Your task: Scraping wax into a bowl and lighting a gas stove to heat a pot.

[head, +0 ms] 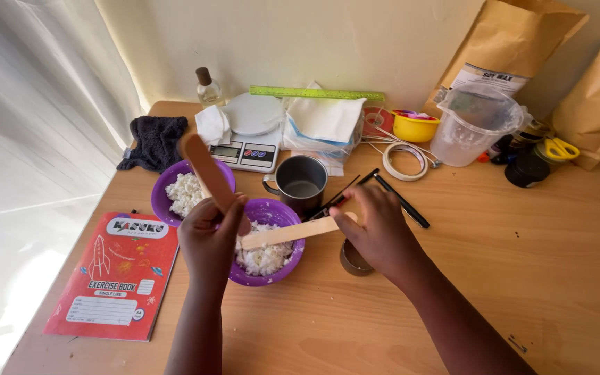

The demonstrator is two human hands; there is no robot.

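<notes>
Wooden table (494, 278) by curtained window, each hand's grip clenched on a flat wooden stick over purple bowl (282, 212).

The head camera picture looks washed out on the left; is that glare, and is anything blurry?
Head view: daylight through the curtain bleaches the left edge; the table is evenly lit with soft shadows; the hands and purple bowl look sharp; the table edges bow slightly from a wide lens.

Two flat wooden sticks (210, 177) (289, 232) cross above a purple bowl (272, 212) of white flakes.
</notes>
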